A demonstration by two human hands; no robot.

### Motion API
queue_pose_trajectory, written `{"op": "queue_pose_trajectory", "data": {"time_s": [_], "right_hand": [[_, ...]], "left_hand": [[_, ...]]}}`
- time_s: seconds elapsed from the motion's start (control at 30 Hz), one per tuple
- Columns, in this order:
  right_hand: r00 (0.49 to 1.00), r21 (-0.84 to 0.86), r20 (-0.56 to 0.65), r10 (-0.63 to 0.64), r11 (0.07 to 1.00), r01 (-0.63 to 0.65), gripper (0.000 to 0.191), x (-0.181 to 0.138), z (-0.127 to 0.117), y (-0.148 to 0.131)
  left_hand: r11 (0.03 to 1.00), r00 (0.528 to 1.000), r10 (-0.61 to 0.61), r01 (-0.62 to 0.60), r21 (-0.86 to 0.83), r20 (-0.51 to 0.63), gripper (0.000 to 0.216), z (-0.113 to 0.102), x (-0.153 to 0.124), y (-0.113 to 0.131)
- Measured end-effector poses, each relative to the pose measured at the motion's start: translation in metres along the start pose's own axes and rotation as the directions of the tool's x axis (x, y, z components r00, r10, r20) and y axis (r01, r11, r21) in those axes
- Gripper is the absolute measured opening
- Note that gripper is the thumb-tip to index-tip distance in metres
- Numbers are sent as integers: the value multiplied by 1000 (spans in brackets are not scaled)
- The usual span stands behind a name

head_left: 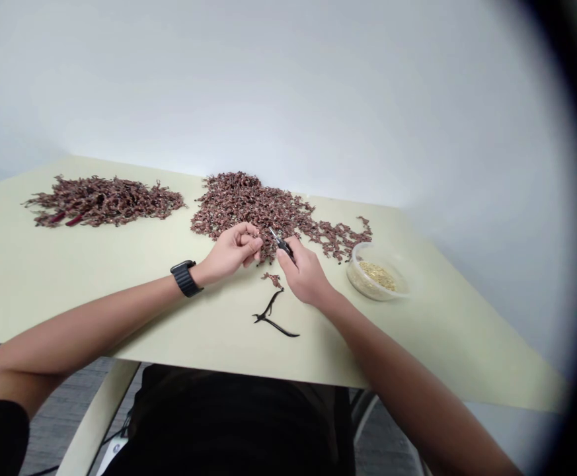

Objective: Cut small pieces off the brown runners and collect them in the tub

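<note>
My left hand (236,252), with a dark watch (186,278) on the wrist, is closed in a pinch at the near edge of a big heap of reddish-brown dried pieces (248,205). Whatever sits between its fingertips is too small to make out. Just to the right, my right hand (304,272) grips a small black-handled tool (285,247), its thin silver tip pointing up and left toward my left fingers. The tool's kind is unclear. Below the hands lie a few loose brown pieces (273,280) and black nippers (268,317) with spread handles.
A second heap of longer brown pieces (104,201), with two dark red bits, lies on the left. A clear plastic bowl (362,283) holding small yellowish bits stands right of my right hand. The pale yellow table (193,337) meets a white wall behind.
</note>
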State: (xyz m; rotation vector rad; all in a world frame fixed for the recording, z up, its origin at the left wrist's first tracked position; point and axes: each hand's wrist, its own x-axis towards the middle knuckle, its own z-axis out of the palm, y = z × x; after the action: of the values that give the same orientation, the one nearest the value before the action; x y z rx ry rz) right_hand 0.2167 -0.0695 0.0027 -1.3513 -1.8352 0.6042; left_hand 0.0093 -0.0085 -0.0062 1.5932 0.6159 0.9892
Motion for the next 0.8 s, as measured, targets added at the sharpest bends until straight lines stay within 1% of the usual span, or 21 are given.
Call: {"op": "queue_pose_trajectory", "data": {"time_s": [0.07, 0.17, 0.33, 0.47, 0.57, 0.67, 0.73, 0.77, 0.8], "right_hand": [[998, -155, 6, -69, 985, 69, 25, 1, -4, 3], [992, -275, 39, -123, 953, 129, 26, 1, -7, 8], [986, -339, 69, -150, 926, 165, 29, 2, -7, 13], [986, -336, 81, -147, 927, 166, 30, 3, -8, 13], [987, -261, 93, -132, 953, 152, 28, 2, -6, 11], [992, -84, 100, -82, 992, 91, 28, 0, 0, 5], [993, 114, 121, -2, 993, -12, 32, -1, 6, 0], [986, 236, 158, 58, 967, -95, 35, -1, 8, -3], [968, 358, 218, 124, 913, -197, 37, -1, 10, -6]], "left_hand": [[993, 998, -46, 50, -106, 32, 35, 2, 0, 3], [984, 997, -74, 79, -159, 38, 35, 2, 0, 6], [976, 995, -81, 92, -198, 59, 31, 2, 0, 8], [968, 994, -92, 105, -229, 67, 29, 1, 0, 7], [974, 995, -78, 88, -208, 59, 30, 2, 1, 7], [990, 999, -31, 35, -136, 28, 33, 6, -1, 7], [999, 999, 16, -17, -41, -31, 33, 8, -4, 4], [998, 996, 49, -47, 36, -72, 31, 7, -5, 2], [989, 990, 91, -77, 128, -109, 29, 6, -6, 1]]}}
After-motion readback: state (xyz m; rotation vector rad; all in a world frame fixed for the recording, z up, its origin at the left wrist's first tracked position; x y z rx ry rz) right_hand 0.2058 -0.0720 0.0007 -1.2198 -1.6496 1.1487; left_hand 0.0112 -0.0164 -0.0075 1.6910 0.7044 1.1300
